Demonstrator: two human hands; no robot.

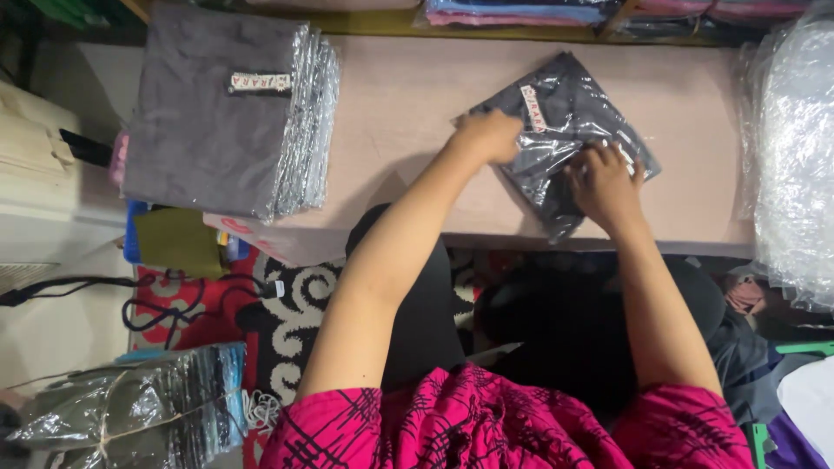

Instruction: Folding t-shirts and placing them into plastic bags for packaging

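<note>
A dark grey folded cloth in a clear plastic bag [563,122] lies tilted on the pale pink table [408,95]. My left hand [489,136] presses down on the bag's left edge, fingers curled. My right hand [602,184] pinches the bag's near right corner, where the plastic crinkles. A small white label shows on the cloth near the bag's top.
A stack of bagged grey cloths [230,108] sits at the table's left end. A heap of clear plastic bags [795,156] fills the right side. Folded fabrics line a shelf [521,13] at the back. A tied bundle of bagged cloths [130,408] and cables lie on the floor.
</note>
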